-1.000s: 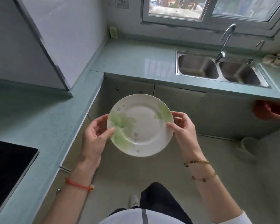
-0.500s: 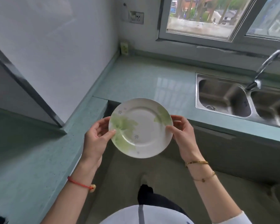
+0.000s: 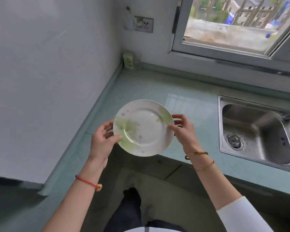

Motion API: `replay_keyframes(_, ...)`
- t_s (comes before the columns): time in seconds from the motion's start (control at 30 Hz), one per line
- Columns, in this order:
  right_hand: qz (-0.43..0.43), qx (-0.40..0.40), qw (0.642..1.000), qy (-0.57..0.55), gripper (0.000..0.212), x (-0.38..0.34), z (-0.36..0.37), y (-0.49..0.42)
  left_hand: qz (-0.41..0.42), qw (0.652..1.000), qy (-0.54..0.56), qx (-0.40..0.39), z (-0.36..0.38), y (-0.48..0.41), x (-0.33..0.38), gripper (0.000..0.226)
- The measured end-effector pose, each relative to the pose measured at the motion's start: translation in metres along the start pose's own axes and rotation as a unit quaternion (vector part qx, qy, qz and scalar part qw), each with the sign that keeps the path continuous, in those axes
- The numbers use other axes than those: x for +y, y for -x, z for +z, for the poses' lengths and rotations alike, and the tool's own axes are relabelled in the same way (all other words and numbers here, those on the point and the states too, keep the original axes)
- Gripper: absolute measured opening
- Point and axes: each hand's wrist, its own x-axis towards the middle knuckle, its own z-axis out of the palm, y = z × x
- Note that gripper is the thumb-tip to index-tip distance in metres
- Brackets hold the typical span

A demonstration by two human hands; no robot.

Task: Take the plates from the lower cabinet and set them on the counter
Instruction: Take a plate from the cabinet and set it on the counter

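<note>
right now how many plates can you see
1. The plate is held at its rim between the left hand and right hand, over the counter corner. Others may be hidden out of view.

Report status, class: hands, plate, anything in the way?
Gripping: left hand and right hand hold the plate at opposite rims. Plate over the counter edge, not yet down. Off right, the sink, apart.

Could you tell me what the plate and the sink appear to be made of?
The plate looks like glazed ceramic or porcelain: glossy white with printed green leaves. The sink looks like brushed stainless steel: grey metallic sheen with soft reflections.
</note>
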Motion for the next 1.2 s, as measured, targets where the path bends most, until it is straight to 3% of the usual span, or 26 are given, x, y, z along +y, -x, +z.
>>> replay_keyframes(0.53, 0.042, 0.107, 0.993, 0.032, 0.038, -0.016, 0.066, -0.284, -0.006, 0.993, -0.103, -0.057, 0.095, -0.317, 0.009, 0.063)
replay_keyframes(0.77, 0.076, 0.097, 0.988, 0.09, 0.042, -0.005, 0.083, -0.371, -0.031, 0.991, -0.126, -0.043, 0.124, -0.393, -0.015, 0.063)
replay_keyframes(1.2, 0.093, 0.082, 0.985, 0.124, 0.051, 0.017, 0.101, -0.444, -0.043, 0.979, -0.197, -0.019, 0.153, -0.476, -0.045, 0.067)
